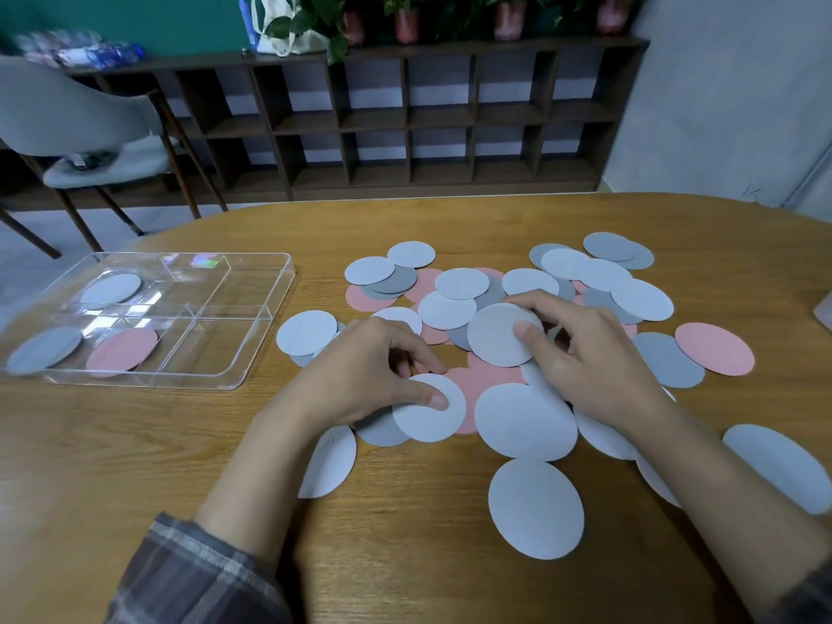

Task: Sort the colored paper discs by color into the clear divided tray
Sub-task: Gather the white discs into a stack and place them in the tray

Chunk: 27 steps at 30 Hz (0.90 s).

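A pale disc [427, 421] is pinched by the left hand [360, 376] and a grey disc [490, 342] by the right hand [590, 358], probably to be lifted next into the tray [280, 295] further left.

office/meeting rm, wood table [405, 556], cubby shelf [405, 123], grey chair [67, 110], potted plants [405, 15]

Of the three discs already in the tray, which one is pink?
The pink disc in the near row of the clear tray, right of the grey disc; the light blue disc lies in the far-left compartment.
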### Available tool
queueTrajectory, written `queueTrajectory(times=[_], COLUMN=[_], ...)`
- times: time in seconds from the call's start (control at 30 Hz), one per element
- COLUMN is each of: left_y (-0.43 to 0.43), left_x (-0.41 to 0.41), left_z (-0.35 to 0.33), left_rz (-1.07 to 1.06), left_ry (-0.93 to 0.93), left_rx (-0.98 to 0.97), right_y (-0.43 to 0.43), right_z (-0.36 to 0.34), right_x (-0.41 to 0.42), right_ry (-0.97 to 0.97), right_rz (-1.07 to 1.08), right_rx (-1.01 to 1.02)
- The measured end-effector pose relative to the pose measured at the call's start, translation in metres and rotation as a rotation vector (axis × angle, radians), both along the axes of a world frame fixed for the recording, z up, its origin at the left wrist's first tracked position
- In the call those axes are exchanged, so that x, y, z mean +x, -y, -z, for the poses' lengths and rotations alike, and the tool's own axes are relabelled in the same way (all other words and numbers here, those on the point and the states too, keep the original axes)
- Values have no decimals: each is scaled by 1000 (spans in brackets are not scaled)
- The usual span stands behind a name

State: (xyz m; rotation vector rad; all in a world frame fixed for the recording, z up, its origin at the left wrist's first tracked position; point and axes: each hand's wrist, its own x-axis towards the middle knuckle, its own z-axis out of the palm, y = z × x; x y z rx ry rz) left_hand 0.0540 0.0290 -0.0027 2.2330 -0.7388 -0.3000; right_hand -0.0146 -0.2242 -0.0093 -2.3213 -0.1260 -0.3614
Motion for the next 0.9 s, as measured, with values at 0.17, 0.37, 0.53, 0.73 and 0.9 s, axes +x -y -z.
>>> queueTrajectory(times=[0.17, 0.37, 0.53, 0.73, 0.9], left_y=[1, 8, 16, 25, 33], left_x=[1, -3, -4, -9, -17], left_z=[-1, -4, 1, 7, 10], left_rz=[-5, 3, -128, -224, -237], left_ry=[-53, -121, -49, -28, 60], left_rx=[-82, -342, -430, -460, -440], right_y=[-1, -5, -8, -11, -12], right_z=[0, -2, -1, -3, -5], right_x=[0, -2, -1, -3, -3], right_ry=[-14, -60, -72, -80, -45], right_rz=[13, -95, -122, -147, -116], right_rx=[40, 148, 179, 147, -36])
